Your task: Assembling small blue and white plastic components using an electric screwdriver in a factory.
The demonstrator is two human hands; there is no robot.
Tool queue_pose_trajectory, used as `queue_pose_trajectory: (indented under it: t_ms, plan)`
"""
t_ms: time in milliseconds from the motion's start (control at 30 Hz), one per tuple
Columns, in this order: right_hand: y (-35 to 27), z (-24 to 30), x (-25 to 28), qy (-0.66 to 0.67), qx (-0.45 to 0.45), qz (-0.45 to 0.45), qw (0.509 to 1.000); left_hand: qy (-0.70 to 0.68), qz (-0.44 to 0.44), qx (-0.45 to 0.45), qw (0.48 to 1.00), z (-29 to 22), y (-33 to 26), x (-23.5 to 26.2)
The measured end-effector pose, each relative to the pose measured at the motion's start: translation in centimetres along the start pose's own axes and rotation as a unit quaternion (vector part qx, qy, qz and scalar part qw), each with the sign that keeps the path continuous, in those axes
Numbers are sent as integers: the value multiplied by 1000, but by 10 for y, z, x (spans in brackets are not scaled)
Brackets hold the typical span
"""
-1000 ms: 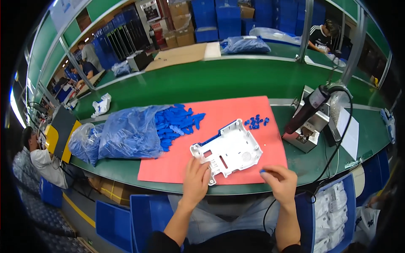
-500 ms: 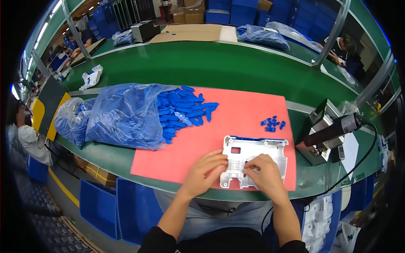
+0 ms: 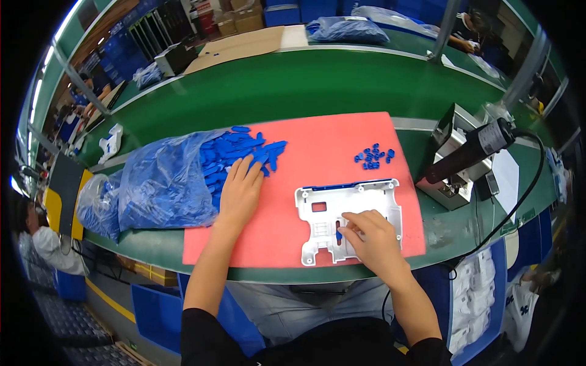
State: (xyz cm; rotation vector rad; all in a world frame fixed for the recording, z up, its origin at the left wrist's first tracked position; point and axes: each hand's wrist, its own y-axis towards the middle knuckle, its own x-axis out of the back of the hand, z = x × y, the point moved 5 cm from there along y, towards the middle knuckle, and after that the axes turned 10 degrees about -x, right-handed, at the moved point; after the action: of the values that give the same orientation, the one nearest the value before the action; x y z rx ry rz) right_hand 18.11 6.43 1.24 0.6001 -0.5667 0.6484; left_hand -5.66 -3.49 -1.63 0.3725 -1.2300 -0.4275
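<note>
My left hand [image 3: 242, 190] lies with its fingers stretched out over the right edge of a heap of blue plastic strips [image 3: 229, 152]. The heap spills from a clear plastic bag [image 3: 165, 183]. A white plastic housing shell [image 3: 326, 216] rests on the pink mat, its inside facing up. Over its middle is my right hand [image 3: 373, 241], thumb and forefinger apart with nothing seen between them. Just by the thumb tip, a small blue part [image 3: 339, 233] sits in a slot of the shell. The other fingers of that hand are curled.
Small blue parts [image 3: 373, 157] lie scattered on the pink mat [image 3: 317, 140] beyond the shell. At the right, a black cylindrical tool [image 3: 470, 149] with a cable leans on a metal box [image 3: 448, 189]. Another white shell piece [image 3: 111, 143] lies far left. Co-workers sit beyond the green belt [image 3: 256, 85].
My left hand has left the shell's left edge and reached left to the blue strips. My right thumb and forefinger have parted over the shell. The whole view has shifted and turned.
</note>
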Motion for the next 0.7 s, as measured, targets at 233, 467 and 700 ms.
queue_pose_trajectory:
  t_ms: [233,467,700]
  plan:
    - [17,2,30,134,-103,6,986,-15,-12,27,999,6,6,-8]
    - [19,3,32,188,-112,40,975,-6,-118,10,993,1,7,12]
    - [8,18,8,407,-277,304,815,-285,-194,-152,926,-117,-2,90]
